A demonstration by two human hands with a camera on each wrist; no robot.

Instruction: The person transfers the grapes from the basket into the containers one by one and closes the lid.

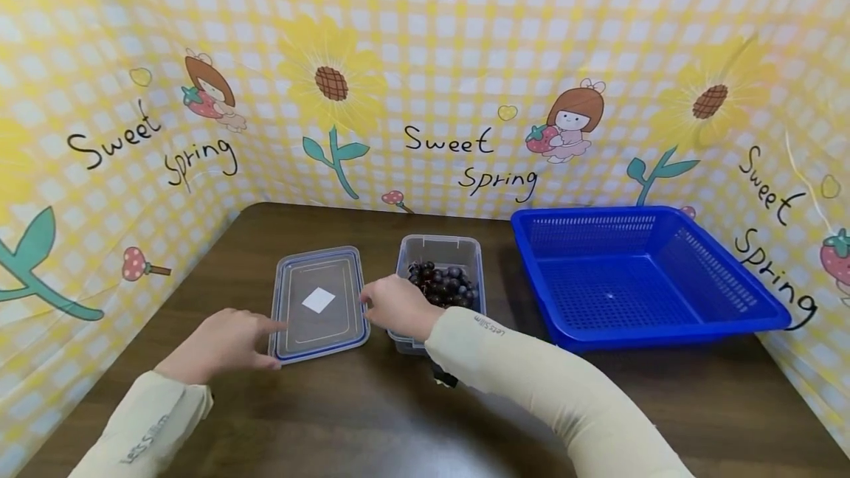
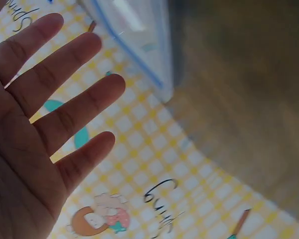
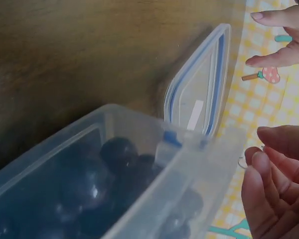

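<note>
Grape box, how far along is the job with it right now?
Done: the lid is off, lying flat on the table left of the grape box. In hand: nothing is gripped; the left hand rests at the lid's edge, the right hand hovers at the box rim. Left: the grapes remain inside; the blue basket holds none.

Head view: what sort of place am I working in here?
Probably a staged tabletop booth, not a real kitchen: a brown table walled by printed "Sweet Spring" cloth, with a grape box and empty blue basket.
</note>
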